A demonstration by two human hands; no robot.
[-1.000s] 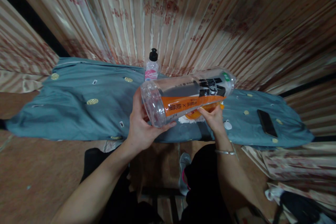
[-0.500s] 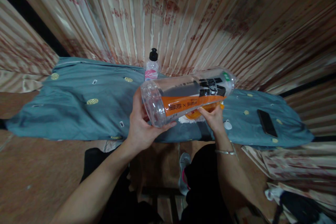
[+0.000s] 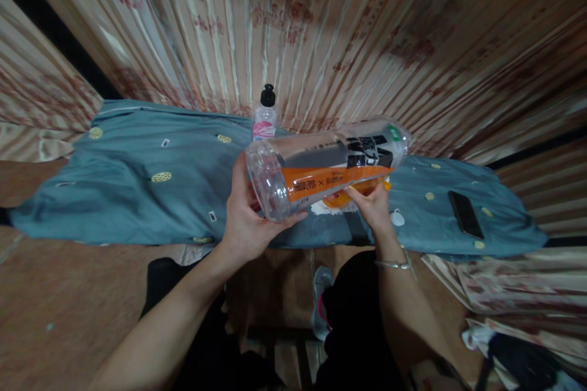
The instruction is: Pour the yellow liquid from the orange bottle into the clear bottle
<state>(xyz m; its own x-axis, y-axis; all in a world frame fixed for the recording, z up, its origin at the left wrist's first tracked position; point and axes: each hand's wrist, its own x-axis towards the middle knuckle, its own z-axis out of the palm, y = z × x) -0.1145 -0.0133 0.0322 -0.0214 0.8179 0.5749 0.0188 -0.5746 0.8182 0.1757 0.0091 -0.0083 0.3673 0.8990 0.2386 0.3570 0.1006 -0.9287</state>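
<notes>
A large clear plastic bottle (image 3: 321, 165) with an orange and black label lies tilted across both hands above the cloth, its base end toward the left. My left hand (image 3: 247, 220) is wrapped round the base end, thumb along the underside. My right hand (image 3: 373, 201) grips the bottle's lower side near the other end, thumb against the label's edge; its other fingers are partly hidden. Behind that hand an orange thing (image 3: 337, 200) shows below the bottle, over something white and ragged-edged (image 3: 321, 209); the bottle covers much of both.
A small bottle with a black cap (image 3: 268, 96) stands behind the large one. The blue-green cloth (image 3: 123, 195) covers a long narrow surface. A white round cap (image 3: 397, 218) and a black phone (image 3: 466, 214) lie at right. Pleated curtains (image 3: 312, 43) hang behind.
</notes>
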